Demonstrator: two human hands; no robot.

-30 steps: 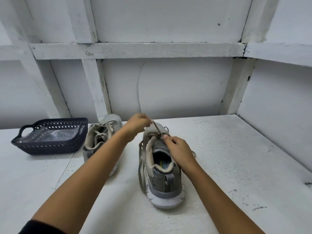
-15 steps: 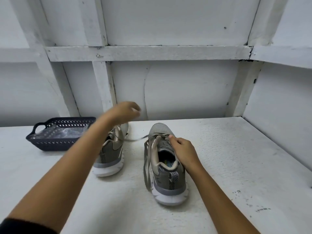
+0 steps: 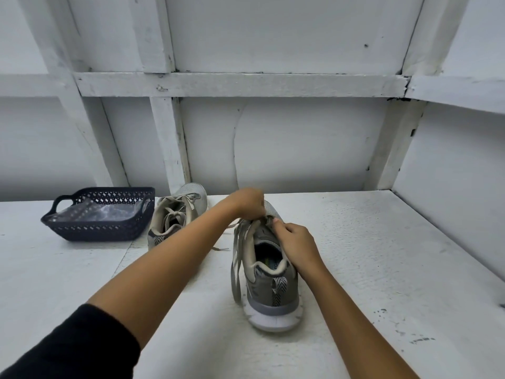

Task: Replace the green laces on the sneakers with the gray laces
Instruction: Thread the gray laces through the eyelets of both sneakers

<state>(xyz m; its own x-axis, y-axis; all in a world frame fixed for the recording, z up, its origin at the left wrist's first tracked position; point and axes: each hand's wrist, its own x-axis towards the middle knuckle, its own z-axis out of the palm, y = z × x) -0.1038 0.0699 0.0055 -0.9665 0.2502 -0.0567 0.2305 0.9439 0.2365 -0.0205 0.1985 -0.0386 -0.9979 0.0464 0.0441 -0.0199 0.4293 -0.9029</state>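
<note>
Both hands are up at the toe end of the near sneaker (image 3: 269, 283), which sits heel toward the camera in the middle of the bench (image 3: 382, 255). The left hand (image 3: 247, 202) is bunched over the front eyelets with its fingers curled round the lace (image 3: 237, 265), as far as I can see. The right hand (image 3: 295, 242) has thumb and forefinger pinching the edge of the upper right beside them. There could be a bit of lace in that pinch too, hard to tell. Long loose runs of lace hang down the sneaker's left side to the bench. Honestly can't call the colour, it reads as a dull grey-beige in this light, so I won't swear whether it's the old lace or the new one. The other sneaker (image 3: 175, 217) stands further back on the left, loosely laced, just beside a dark basket (image 3: 101, 231) with a clear plastic bag (image 3: 98, 213) in it. Handling-wise, a flat lace is light and floppy with zero stiffness, so it twists easily. I'd grab it near the tip for threading and close to the eyelet when pulling slack. The sneaker looks light enough to slide, so pinning it by the upper with one hand seems sensible.
</note>
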